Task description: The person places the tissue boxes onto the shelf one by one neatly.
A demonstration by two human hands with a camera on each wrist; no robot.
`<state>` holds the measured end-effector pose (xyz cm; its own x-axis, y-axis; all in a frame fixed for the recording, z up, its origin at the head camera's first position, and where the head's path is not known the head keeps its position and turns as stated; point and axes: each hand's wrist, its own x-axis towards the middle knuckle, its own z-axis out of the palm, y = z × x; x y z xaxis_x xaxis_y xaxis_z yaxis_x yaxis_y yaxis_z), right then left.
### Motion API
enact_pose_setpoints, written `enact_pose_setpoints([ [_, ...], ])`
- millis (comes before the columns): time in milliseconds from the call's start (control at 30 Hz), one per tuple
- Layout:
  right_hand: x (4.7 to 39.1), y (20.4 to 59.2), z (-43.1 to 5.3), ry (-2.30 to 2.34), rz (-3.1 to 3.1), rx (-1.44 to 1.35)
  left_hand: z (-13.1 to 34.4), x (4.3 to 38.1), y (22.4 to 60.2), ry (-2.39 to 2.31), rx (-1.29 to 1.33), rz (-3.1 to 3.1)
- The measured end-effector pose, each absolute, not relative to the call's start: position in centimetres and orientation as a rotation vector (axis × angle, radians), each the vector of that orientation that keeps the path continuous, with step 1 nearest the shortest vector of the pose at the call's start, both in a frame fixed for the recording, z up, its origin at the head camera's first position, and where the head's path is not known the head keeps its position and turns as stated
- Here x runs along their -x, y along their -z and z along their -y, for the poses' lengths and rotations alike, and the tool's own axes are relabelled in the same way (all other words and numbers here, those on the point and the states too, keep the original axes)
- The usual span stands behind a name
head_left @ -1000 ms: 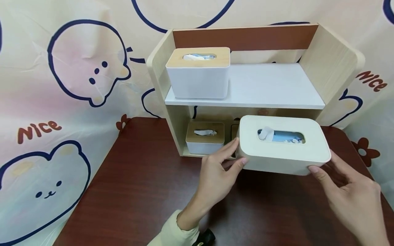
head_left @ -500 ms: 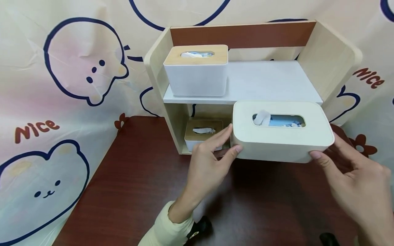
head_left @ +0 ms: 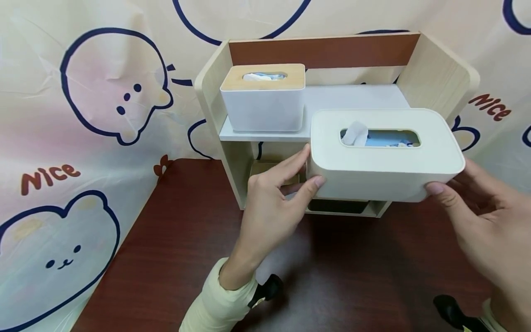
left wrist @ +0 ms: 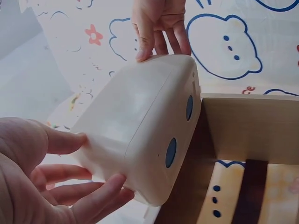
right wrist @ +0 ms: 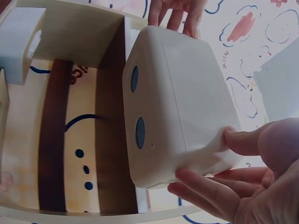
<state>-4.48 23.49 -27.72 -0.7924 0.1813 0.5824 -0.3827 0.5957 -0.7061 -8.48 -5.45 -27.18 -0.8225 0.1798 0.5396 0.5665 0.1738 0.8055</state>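
Note:
A white tissue box (head_left: 386,161) with an oval slot hangs in the air before the shelf unit, a tissue poking out of the slot. My left hand (head_left: 274,198) grips its left end, thumb on the near side. At the opposite end my right hand (head_left: 489,207) holds it, thumb also in front. Both wrist views show the box's underside, with two round holes (left wrist: 171,152), between the hands. On the upper shelf at left stands a white tissue box with a wooden lid (head_left: 262,108).
The two-tier shelf unit (head_left: 441,78) stands on a dark brown table (head_left: 174,258). Its white upper shelf (head_left: 352,94) shows right of the wood-lidded box. Below, a smaller wood-lidded box (head_left: 263,167) is mostly hidden by my left hand. A patterned sheet (head_left: 83,175) hangs behind.
Both hands have raised the white tissue box from lower-shelf height to in front of the upper shelf's edge. It now covers part of that shelf. The wood-lidded boxes have stayed put.

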Motion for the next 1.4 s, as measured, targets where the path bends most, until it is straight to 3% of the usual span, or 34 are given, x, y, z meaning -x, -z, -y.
enact_pose_setpoints([
  [267, 6.3, 26.4, -23.9, -1.238, 2.114, -0.255, 5.2, 9.5, 25.2, 1.648, 0.691, 2.123],
  [633, 9.5, 24.2, -23.0, -1.314, 2.166, -0.001, 3.6, 13.2, 24.2, 1.621, 0.588, 2.138],
  [1400, 14.3, 23.9, -22.2, -1.232, 2.062, 0.114, 0.7, 17.7, 25.5, 1.465, 0.548, 2.024],
])
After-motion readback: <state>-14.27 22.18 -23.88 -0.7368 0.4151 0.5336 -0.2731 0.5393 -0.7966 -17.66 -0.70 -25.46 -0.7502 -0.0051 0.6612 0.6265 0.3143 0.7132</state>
